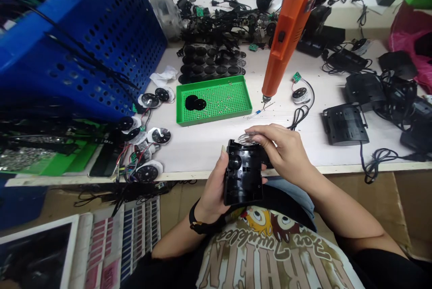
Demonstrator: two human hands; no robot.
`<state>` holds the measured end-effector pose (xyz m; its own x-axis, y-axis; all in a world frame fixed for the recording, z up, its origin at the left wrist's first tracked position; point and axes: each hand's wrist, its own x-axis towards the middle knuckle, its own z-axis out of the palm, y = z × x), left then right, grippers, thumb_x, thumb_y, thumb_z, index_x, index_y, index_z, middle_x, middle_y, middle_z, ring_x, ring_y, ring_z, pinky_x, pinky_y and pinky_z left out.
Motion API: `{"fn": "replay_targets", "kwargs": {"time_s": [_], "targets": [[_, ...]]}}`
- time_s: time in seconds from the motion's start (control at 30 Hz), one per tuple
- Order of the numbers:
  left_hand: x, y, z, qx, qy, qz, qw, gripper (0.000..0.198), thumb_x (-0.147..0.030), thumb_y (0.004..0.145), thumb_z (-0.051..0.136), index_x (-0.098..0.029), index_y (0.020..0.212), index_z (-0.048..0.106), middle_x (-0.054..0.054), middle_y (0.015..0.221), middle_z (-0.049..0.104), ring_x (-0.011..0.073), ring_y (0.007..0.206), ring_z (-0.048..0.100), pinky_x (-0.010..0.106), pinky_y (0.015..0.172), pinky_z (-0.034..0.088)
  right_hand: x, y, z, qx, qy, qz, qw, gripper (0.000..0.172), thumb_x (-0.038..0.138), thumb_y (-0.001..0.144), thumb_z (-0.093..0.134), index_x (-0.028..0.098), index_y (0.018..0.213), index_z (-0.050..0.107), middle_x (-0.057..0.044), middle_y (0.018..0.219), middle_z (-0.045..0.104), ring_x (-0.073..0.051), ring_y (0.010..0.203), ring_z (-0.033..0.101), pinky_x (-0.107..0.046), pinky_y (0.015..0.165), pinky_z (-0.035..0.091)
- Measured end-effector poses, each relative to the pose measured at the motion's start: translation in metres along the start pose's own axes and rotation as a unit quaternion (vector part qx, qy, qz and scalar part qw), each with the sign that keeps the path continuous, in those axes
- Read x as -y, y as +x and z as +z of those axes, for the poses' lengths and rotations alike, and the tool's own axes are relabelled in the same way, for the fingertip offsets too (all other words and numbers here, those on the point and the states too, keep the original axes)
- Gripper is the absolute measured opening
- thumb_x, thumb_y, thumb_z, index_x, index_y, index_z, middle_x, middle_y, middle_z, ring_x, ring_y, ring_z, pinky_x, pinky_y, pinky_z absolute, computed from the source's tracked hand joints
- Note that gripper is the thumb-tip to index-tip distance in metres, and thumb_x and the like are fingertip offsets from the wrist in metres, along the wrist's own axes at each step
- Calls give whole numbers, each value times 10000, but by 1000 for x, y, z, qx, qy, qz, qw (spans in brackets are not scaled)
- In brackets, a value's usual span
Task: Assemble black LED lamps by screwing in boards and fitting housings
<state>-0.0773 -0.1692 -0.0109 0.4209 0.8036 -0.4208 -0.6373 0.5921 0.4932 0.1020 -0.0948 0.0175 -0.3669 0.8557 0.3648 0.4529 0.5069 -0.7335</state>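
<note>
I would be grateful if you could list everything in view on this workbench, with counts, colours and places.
perforated crate: one, blue, bench left
pegboard tray: one, green, bench centre
electric screwdriver: one, orange, above tray
round discs: many, black, behind tray
wired disc assemblies: several, black-white, left of tray
plastic housings: several, black, bench right
plastic bag: one, pink, far right
held plastic housing: one, black, in left hand
clear round piece: one, clear, under right hand
wristwatch: one, black, left wrist
left hand: one, gripping housing
right hand: one, on clear piece
</note>
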Motion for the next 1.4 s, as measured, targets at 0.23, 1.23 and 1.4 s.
{"fn": "replay_targets", "kwargs": {"time_s": [0.23, 1.23, 1.4], "targets": [[6, 3, -2, -9, -25, 23, 999, 585, -676, 982, 584, -166, 1248, 688, 118, 1090, 788, 352, 1065, 763, 493, 950, 640, -3, -5, 7, 2, -37, -26, 999, 275, 256, 1065, 484, 230, 1149, 744, -44, 1016, 813, -194, 902, 756, -340, 825, 588], [12, 14, -5, 86, 152, 224, 959, 773, -543, 629, 991, -225, 1250, 655, 84, 1156, 758, 261, 1075, 732, 318, 947, 574, -7, -37, -7, 23, 362, 178, 915, 684, 732, 1036, 283, 273, 1287, 724, -49, 1258, 778, -197, 1212, 711, -393, 1084, 548], [17, 17, -15, 101, 201, 256, 940, 841, -405, 542, 1055, -252, 1258, 642, 90, 1318, 699, 278, 1229, 669, 373, 1078, 515, 12, -37, -12, 2, 311, 91, 946, 679, 713, 1048, 268, 268, 1322, 701, -54, 1286, 752, -204, 1237, 684, -411, 1111, 511]]}}
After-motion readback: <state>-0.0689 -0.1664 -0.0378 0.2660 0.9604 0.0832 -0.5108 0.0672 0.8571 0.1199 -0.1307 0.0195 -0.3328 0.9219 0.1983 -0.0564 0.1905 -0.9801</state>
